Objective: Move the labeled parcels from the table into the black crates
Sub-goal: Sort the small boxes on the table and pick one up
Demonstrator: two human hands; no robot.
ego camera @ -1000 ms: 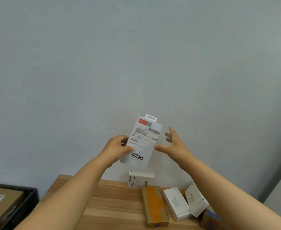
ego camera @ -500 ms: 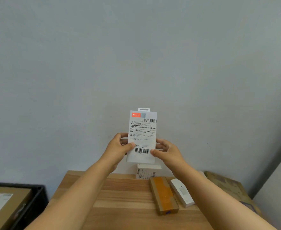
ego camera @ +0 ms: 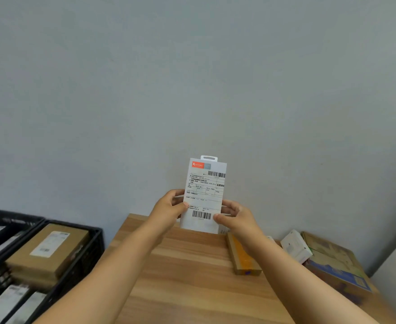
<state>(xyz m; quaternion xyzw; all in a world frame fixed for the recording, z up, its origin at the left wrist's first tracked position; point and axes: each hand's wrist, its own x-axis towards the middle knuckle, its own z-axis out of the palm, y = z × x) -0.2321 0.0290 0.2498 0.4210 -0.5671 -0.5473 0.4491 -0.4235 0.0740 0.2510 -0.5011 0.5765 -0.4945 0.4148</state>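
Observation:
I hold a flat white parcel (ego camera: 205,195) upright in the air above the far edge of the wooden table (ego camera: 192,277), its shipping label with barcodes facing me. My left hand (ego camera: 169,210) pinches its left edge, thumb on the front. My right hand (ego camera: 235,217) pinches its lower right edge the same way. Two black crates stand left of the table: the nearer crate (ego camera: 92,244) holds stacked brown labeled parcels (ego camera: 50,249), the farther crate (ego camera: 8,218) holds pale parcels.
On the table's far right lie a long brown box with orange tape (ego camera: 242,258), a small white box (ego camera: 296,249) and a large printed cardboard box (ego camera: 334,263). Part of a white labeled box (ego camera: 224,229) peeks from behind the held parcel. A grey wall backs everything.
My right hand closed onto the parcel's right edge and the parcel was turned upright, label facing me. The view swung down and left, bringing both crates into sight.

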